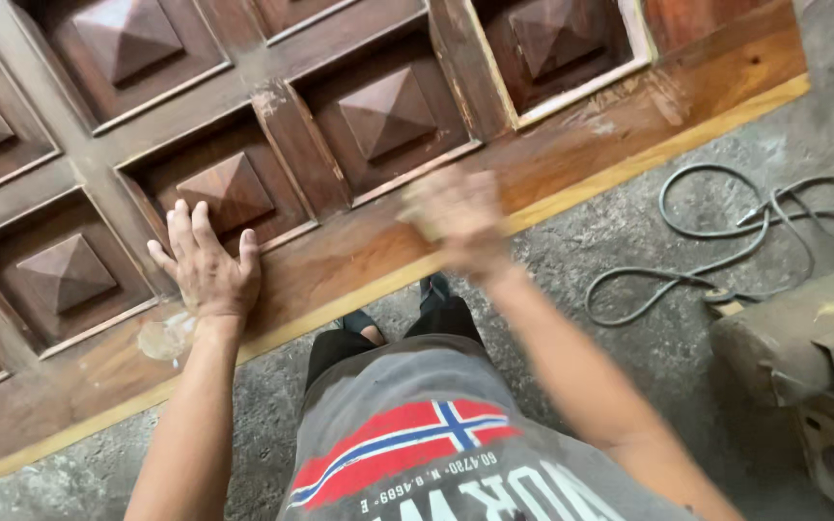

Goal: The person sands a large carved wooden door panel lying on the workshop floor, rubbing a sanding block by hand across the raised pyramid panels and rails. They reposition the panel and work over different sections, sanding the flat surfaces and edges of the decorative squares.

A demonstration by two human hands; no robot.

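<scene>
Rough grey concrete floor lies under a big carved wooden door with raised pyramid panels. Left hand presses flat, fingers spread, on the door's bottom rail. Right hand is blurred on the same rail further right; its grip cannot be told. A grey cable coils nearby.
</scene>
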